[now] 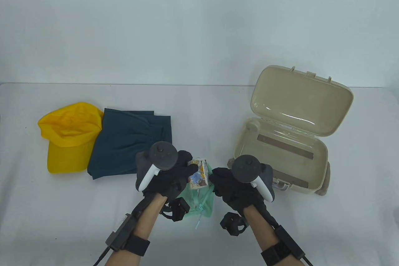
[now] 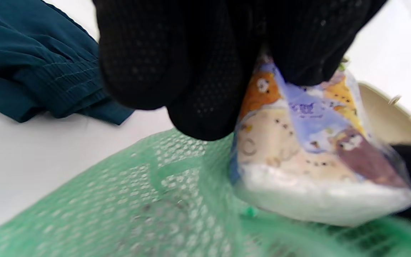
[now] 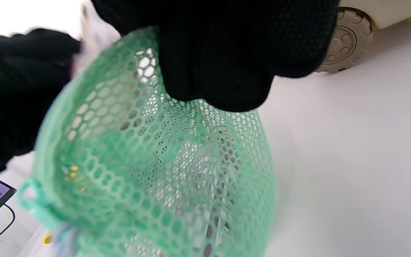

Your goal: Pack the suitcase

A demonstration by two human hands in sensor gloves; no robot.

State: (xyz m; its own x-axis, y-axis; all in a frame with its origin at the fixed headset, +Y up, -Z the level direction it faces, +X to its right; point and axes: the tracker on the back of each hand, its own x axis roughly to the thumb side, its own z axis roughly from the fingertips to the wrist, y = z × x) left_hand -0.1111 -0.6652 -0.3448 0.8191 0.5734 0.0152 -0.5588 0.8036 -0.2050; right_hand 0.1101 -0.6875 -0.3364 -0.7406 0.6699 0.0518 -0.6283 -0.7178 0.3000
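My left hand point(image 1: 184, 169) pinches a small tissue pack point(image 1: 198, 175) printed with cartoon animals and holds it over the mouth of a green mesh bag point(image 1: 199, 202). The pack fills the left wrist view point(image 2: 312, 153) just above the mesh point(image 2: 148, 200). My right hand point(image 1: 219, 178) grips the bag's rim; the right wrist view shows the mesh point(image 3: 155, 171) hanging from my fingers point(image 3: 219, 60). The beige suitcase point(image 1: 321, 153) lies open at the right, its lid point(image 1: 299, 100) raised and its base showing nothing inside.
A yellow cap point(image 1: 67, 136) and folded dark teal shorts point(image 1: 127, 141) lie on the white table at the left. The suitcase's wheel shows in the right wrist view point(image 3: 348, 39). A white wall stands behind the table.
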